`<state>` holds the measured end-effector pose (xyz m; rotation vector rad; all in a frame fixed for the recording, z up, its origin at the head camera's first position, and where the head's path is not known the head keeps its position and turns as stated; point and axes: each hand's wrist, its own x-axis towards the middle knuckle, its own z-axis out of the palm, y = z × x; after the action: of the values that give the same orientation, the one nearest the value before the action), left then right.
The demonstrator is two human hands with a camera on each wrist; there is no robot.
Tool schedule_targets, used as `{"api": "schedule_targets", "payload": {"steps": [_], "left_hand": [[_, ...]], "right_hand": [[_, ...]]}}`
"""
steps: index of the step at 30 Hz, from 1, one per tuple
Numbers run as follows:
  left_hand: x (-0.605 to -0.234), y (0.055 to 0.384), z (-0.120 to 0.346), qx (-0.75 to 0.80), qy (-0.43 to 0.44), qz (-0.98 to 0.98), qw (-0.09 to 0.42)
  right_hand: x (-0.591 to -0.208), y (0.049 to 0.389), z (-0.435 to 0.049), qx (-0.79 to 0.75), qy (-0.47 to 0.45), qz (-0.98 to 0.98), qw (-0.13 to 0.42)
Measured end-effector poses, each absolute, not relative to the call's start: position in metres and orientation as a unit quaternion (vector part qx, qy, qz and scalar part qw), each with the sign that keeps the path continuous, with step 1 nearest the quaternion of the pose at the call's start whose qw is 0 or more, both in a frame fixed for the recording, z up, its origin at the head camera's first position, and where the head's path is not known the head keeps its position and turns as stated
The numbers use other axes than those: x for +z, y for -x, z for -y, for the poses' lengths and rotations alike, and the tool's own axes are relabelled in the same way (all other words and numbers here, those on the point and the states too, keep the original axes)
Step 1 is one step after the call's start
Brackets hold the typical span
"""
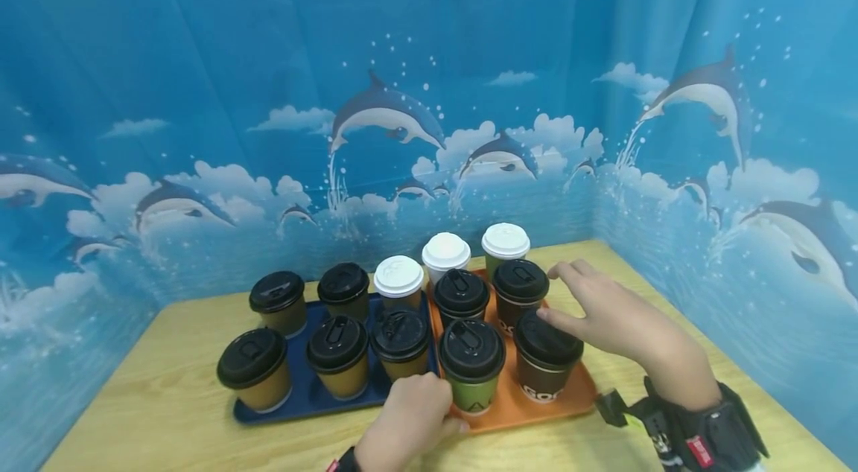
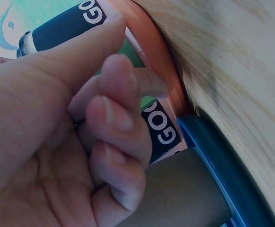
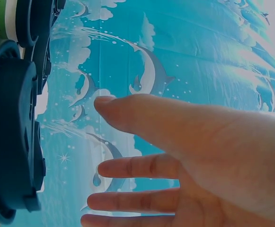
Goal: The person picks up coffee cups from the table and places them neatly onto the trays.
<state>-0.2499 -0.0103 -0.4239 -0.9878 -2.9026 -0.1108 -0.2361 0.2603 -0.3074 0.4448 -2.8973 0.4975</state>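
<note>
My left hand (image 1: pixel 417 409) is at the front edge where the two trays meet, close to a green paper cup (image 1: pixel 472 388) with a black lid. In the left wrist view its fingers (image 2: pixel 123 118) curl loosely with nothing in them, and one fingertip overlaps the orange tray's rim. My right hand (image 1: pixel 603 304) hovers beside the dark brown cup (image 1: pixel 544 375) at the orange tray's front right corner. Its thumb overlaps that cup's black lid (image 1: pixel 546 338) in the head view. The right wrist view shows its fingers (image 3: pixel 137 166) spread and straight, holding nothing.
The orange tray (image 1: pixel 523 420) bears several lidded cups, including two with white lids (image 1: pixel 506 240) at the back. Against its left side lies a blue tray (image 1: pixel 304 405) with several brown cups (image 1: pixel 342 379), mostly black-lidded. A dolphin-print curtain (image 1: pixel 268 122) surrounds the wooden table (image 1: pixel 167 397).
</note>
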Motion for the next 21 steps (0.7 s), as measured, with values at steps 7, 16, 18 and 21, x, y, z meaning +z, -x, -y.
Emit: {"api": "schedule_targets", "payload": {"steps": [7, 16, 18, 21], "left_hand": [[-0.4233, 0.2483, 0.0113, -0.041, 0.318, 0.946, 0.040], [-0.4211, 0.2490, 0.0118, -0.057, 0.315, 0.947, 0.006], [-0.4208, 0.2486, 0.0124, -0.050, 0.318, 0.947, 0.011], [-0.4198, 0.2474, 0.0136, -0.029, 0.322, 0.946, 0.028]], "right_hand": [[-0.3061, 0.2357, -0.2579, 0.162, -0.155, 0.970, 0.090], [-0.3050, 0.2356, -0.2538, 0.166, -0.151, 0.971, 0.084], [-0.3055, 0.2356, -0.2520, 0.167, -0.150, 0.971, 0.084], [-0.3067, 0.2356, -0.2499, 0.166, -0.159, 0.968, 0.096]]}}
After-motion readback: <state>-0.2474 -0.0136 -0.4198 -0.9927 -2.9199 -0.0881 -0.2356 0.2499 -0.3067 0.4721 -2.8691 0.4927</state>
